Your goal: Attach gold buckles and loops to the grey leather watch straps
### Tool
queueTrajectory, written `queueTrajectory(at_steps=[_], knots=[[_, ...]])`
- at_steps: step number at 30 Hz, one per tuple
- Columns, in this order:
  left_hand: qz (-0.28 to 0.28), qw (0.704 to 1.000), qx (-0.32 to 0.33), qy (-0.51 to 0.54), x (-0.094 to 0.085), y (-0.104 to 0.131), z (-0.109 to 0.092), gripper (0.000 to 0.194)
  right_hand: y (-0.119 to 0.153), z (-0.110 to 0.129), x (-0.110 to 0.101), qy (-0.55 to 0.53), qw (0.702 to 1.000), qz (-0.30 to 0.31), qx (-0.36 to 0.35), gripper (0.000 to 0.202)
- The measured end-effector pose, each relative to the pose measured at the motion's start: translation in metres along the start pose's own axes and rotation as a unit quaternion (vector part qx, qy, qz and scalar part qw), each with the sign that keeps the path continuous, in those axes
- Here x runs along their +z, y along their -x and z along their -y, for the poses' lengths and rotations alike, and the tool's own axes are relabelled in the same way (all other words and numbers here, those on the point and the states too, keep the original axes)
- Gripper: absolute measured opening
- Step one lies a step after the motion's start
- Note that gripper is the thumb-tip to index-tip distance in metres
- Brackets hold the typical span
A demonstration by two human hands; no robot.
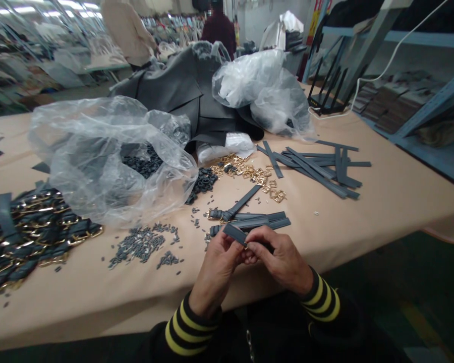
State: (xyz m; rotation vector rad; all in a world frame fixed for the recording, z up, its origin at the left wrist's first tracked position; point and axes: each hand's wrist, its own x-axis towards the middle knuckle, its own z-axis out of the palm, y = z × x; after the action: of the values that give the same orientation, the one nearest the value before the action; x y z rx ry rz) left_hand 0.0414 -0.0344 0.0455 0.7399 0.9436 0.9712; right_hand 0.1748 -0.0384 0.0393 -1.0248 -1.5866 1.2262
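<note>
Both my left hand (224, 254) and my right hand (278, 254) are closed on one dark grey leather strap (235, 234), held just above the table's front edge. Between my fingertips a tiny bit of gold metal shows at the strap; its shape is too small to tell. Just beyond my hands lie finished-looking buckled straps (242, 201) and flat straps (267, 221). Gold buckles (255, 174) are scattered farther back. A heap of small dark loops (205, 180) sits left of them.
Small grey pieces (138, 246) are spread at the left, near chain-and-leather straps (41, 229). Clear plastic bags (109, 151) and grey leather sheets (174, 80) stand behind. More strips (318, 166) lie at the right, before a black router (327, 98). Two people stand in the background.
</note>
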Motion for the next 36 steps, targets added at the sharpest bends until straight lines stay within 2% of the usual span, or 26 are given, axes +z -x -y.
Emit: queueTrajectory(at_steps=[4, 6, 12, 17, 21, 26, 28, 32, 36], knots=[[-0.009, 0.99, 0.042, -0.133, -0.004, 0.004, -0.003, 0.01, -0.001, -0.001, -0.003, 0.047, 0.999, 0.009, 0.009, 0.006], [0.0, 0.986, 0.051, -0.16, -0.007, 0.006, -0.005, 0.01, -0.002, 0.0, -0.005, 0.073, 0.997, 0.006, 0.013, 0.006], [-0.015, 0.99, 0.038, -0.132, -0.015, 0.006, 0.001, 0.015, -0.002, 0.001, -0.006, 0.108, 0.994, 0.013, 0.003, 0.005], [-0.044, 0.989, 0.042, -0.132, -0.018, 0.003, 0.003, 0.02, -0.002, 0.001, -0.006, 0.111, 0.993, 0.017, 0.038, 0.005], [-0.051, 0.973, 0.058, -0.217, -0.013, 0.004, -0.002, 0.017, -0.003, 0.001, -0.006, 0.121, 0.991, 0.006, 0.06, 0.005], [-0.06, 0.941, 0.095, -0.319, -0.01, 0.006, -0.002, 0.014, -0.003, 0.002, -0.006, 0.144, 0.988, -0.006, 0.052, 0.007], [-0.046, 0.945, 0.077, -0.313, -0.012, 0.006, 0.001, 0.015, -0.003, 0.003, -0.007, 0.122, 0.991, 0.004, 0.064, 0.008], [0.013, 0.982, 0.021, -0.19, -0.014, 0.009, 0.005, 0.016, -0.004, 0.0, -0.008, 0.007, 0.993, 0.039, 0.111, 0.022], [-0.01, 0.987, 0.026, -0.156, -0.011, 0.012, 0.006, 0.017, -0.004, -0.006, -0.006, -0.038, 0.989, 0.021, 0.142, 0.031]])
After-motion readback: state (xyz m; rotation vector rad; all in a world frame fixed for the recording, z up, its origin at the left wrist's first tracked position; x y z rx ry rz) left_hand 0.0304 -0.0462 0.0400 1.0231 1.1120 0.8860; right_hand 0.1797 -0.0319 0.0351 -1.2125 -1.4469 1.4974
